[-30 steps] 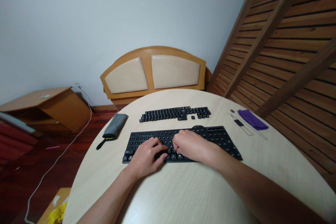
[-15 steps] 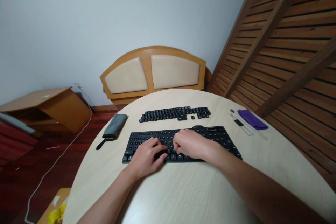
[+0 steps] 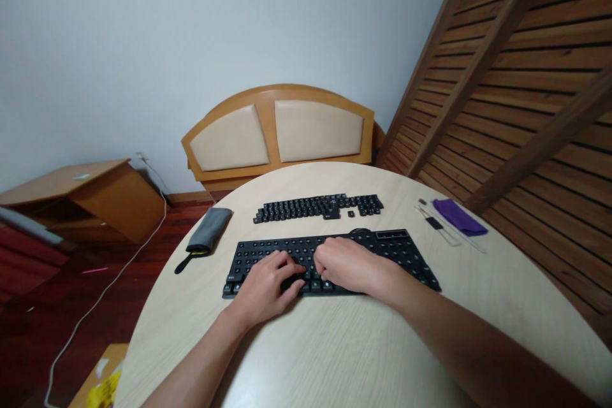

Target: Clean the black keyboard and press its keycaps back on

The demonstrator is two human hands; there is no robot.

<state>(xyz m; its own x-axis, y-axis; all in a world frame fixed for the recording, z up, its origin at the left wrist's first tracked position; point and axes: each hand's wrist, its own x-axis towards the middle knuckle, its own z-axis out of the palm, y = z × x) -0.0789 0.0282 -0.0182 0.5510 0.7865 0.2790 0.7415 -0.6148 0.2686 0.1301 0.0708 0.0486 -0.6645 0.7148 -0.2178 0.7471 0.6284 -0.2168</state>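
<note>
A black keyboard (image 3: pixel 406 254) lies in the middle of the round table (image 3: pixel 335 344). Both my hands rest on its middle rows, side by side. My left hand (image 3: pixel 268 284) has its fingers curled, with thumb and forefinger closed round a small dark part at the front row that I cannot name. My right hand (image 3: pixel 351 266) lies just right of it, fingers bent down and pressed together on the keys; what is under them is hidden. Behind the keyboard, a set of loose black keycaps (image 3: pixel 318 206) is laid out in rows.
A grey pouch (image 3: pixel 209 230) with a black strap lies at the table's left edge. At the right lie a purple cloth (image 3: pixel 459 216) and small thin tools (image 3: pixel 437 224). Beyond the table stand a wooden headboard (image 3: pixel 277 131), a slatted wooden panel (image 3: pixel 526 89) and a low cabinet (image 3: pixel 95 194).
</note>
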